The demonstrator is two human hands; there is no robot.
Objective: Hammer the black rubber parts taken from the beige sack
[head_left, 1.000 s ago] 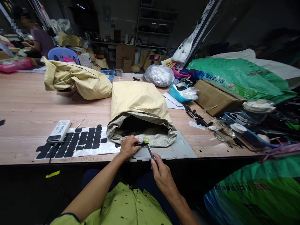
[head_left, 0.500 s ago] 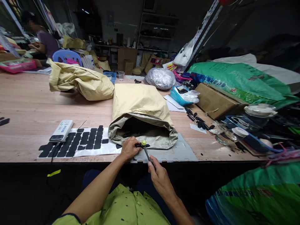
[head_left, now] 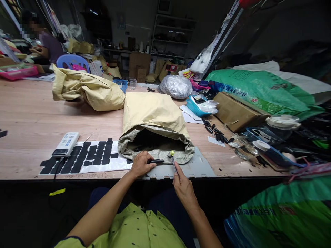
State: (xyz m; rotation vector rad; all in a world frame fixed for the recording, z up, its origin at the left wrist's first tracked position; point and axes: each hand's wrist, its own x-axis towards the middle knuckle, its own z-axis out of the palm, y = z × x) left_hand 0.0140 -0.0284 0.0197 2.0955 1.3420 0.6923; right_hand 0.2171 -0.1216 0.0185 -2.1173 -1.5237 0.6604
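My left hand (head_left: 141, 165) pinches a slim black piece (head_left: 157, 161) at the table's front edge, its free end pointing right. In my right hand (head_left: 184, 187) is the handle of a small hammer (head_left: 172, 154) with a yellow-green round face. The hammer's head is up and to the right of the black piece, apart from it. Just behind both hands lies a tan sack (head_left: 155, 106), its grey-lined mouth facing me; dark contents inside are hard to make out. A grey mat (head_left: 199, 165) shows under the sack and hands.
On the left, a white device (head_left: 66, 144) with a cable lies on a sheet of black stickers (head_left: 103, 156). A second tan sack (head_left: 90, 89) lies behind. To the right are loose black pieces (head_left: 219, 135), a cardboard box (head_left: 238, 112) and jars. A person (head_left: 49, 44) sits far left.
My right hand and the hammer have moved right, off the black piece. The black piece shows more fully in my left hand, which stays nearly in place. The view has shifted slightly.
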